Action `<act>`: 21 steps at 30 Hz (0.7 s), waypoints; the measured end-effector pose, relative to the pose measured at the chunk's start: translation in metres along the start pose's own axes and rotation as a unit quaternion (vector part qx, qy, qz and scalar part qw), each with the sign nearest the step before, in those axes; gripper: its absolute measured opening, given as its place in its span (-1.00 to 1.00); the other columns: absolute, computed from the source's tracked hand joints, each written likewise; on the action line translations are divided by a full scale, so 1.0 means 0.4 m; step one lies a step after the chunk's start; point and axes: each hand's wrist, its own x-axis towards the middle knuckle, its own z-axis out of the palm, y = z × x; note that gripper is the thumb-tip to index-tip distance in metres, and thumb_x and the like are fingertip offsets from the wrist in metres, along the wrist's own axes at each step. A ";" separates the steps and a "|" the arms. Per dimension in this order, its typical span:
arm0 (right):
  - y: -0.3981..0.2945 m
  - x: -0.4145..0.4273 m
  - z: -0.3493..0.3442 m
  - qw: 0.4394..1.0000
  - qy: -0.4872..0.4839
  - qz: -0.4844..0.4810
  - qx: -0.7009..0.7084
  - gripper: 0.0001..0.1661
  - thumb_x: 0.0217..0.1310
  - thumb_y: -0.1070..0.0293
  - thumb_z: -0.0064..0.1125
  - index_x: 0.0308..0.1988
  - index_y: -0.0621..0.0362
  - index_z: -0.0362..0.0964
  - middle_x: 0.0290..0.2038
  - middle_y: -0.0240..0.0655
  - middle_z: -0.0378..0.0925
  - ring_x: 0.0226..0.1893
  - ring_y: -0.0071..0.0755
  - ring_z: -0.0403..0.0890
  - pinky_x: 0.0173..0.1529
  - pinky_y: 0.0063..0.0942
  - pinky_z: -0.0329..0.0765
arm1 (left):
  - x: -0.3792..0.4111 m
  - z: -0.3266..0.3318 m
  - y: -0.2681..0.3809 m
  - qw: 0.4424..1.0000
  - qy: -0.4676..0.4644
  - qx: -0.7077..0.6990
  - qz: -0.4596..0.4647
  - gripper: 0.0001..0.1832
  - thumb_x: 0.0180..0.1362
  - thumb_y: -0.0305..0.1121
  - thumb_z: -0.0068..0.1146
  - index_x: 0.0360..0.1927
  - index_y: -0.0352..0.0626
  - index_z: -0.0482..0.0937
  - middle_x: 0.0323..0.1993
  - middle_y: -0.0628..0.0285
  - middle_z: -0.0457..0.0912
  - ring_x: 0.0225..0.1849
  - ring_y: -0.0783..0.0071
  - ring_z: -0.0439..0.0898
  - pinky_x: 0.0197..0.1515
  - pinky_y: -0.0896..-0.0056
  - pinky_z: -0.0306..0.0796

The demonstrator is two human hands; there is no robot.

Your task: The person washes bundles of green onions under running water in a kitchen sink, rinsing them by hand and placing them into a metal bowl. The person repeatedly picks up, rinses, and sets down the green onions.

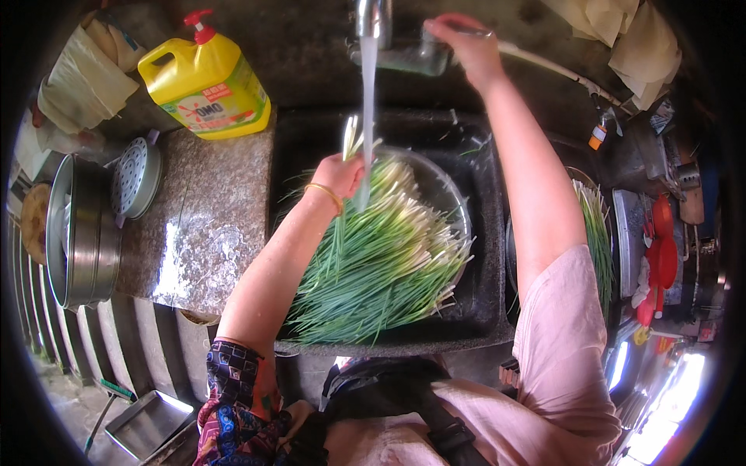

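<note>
My left hand (341,177), with a yellow bangle at the wrist, grips a small bunch of thin spring onions (351,137), its white ends pointing up. Beside and partly over the bunch falls a stream of water (369,87) from a metal faucet (374,20). Below lies a large heap of spring onions (373,256), green leaves towards me, in a round basin (463,212) inside the dark stone sink (486,274). My right hand (466,43) is up at the pipe fitting (428,55) right of the faucet; its grip there is unclear.
On the left stone counter (210,204) stands a yellow pump jug of OMO detergent (207,87). Further left are a perforated steamer tray (137,177) and a metal pot (90,233). More spring onions (597,244) lie right of my right arm, near a red ladle-like utensil (661,244).
</note>
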 end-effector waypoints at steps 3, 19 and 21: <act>0.011 -0.002 -0.002 0.999 0.004 -0.008 -0.033 -0.71 -0.20 0.31 0.32 -0.36 0.15 0.49 -0.41 -0.39 0.53 -0.36 -0.57 0.49 -0.21 -0.62 0.38 | -0.007 -0.002 -0.007 1.000 0.008 0.003 -0.007 -0.81 0.07 -0.37 -0.04 -0.32 -0.27 0.50 -0.73 0.45 0.24 -0.73 0.71 0.13 -0.71 0.68 -0.03; -0.008 -0.016 0.025 0.996 0.023 0.013 0.083 -0.79 -0.14 0.45 0.27 -0.41 0.20 0.41 -0.52 -0.38 0.50 -0.52 -0.60 0.50 -0.43 -0.68 0.43 | -0.025 -0.010 -0.069 1.000 0.008 -0.005 -0.021 -0.87 -0.05 -0.35 0.13 -0.57 -0.16 0.47 -0.75 0.45 0.27 -0.77 0.73 0.15 -0.73 0.69 -0.04; -0.009 -0.018 0.030 0.995 0.029 0.016 0.097 -0.79 -0.14 0.45 0.27 -0.41 0.20 0.41 -0.53 -0.38 0.50 -0.52 -0.60 0.50 -0.43 -0.68 0.43 | -0.025 -0.007 -0.069 1.000 0.007 0.015 -0.019 -0.84 -0.07 -0.33 0.16 -0.60 -0.14 0.44 -0.76 0.45 0.26 -0.77 0.73 0.15 -0.73 0.68 -0.04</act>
